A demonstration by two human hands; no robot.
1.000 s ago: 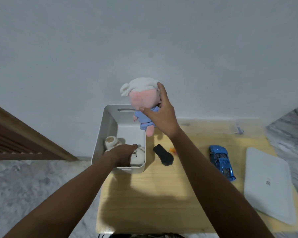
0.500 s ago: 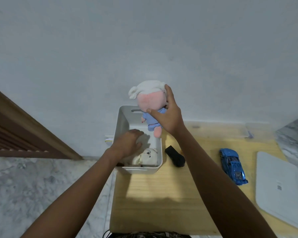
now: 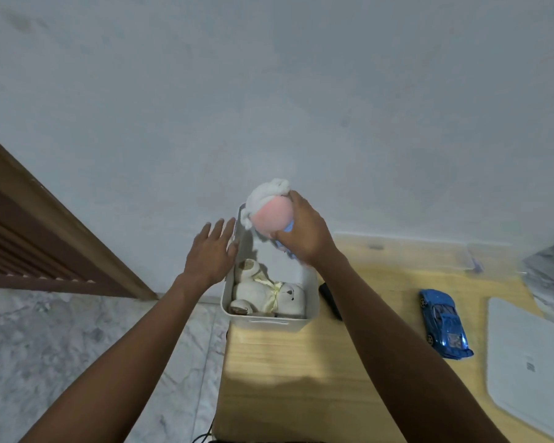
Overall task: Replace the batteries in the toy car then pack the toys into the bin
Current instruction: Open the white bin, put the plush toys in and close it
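A white bin [image 3: 271, 322] stands at the left end of the wooden table [image 3: 301, 372]. A cream plush bear [image 3: 263, 290] lies inside it. My right hand [image 3: 304, 233] grips a pink-faced doll [image 3: 271, 209] with a white cap and blue clothes, held over the bin's far half. My left hand [image 3: 210, 252] hovers beside the bin's left wall, fingers spread, holding nothing. The blue toy car [image 3: 445, 322] rests on the table to the right of my right forearm.
A black object [image 3: 330, 298] lies just right of the bin, partly behind my arm. A white bin lid [image 3: 531, 362] sits at the table's right end. A clear plastic item [image 3: 470, 259] lies at the far right. Marble floor [image 3: 77, 340] and a wooden door frame [image 3: 61, 225] are to the left.
My left hand has come out of the bin, letting go of the plush bear, and opened beside the left wall. My right hand has lowered and tilted the doll over the bin.
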